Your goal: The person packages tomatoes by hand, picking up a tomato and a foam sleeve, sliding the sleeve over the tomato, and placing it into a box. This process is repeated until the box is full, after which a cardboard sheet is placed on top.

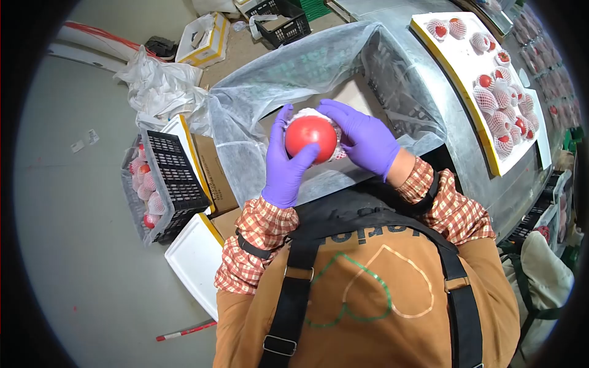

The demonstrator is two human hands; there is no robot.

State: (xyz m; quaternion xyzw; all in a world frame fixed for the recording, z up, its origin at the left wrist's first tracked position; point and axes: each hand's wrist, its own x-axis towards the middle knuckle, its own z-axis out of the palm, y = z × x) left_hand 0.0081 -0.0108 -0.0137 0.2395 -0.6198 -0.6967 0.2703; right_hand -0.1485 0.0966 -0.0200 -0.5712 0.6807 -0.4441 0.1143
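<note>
A round red tomato is held up over a crate lined with a translucent white sheet. My left hand, in a purple glove, wraps around the tomato's left side with the thumb across its lower front. White foam netting shows along its top and right edge. My right hand, also gloved in purple, closes on the netting and the tomato's right side; some of its fingertips are hidden behind them. The bare bottom of the crate shows behind my hands.
On the metal table to the right, a white foam tray bears several netted tomatoes. A black crate with more netted tomatoes stands at left. White plastic sheeting, a foam box and another black crate lie beyond.
</note>
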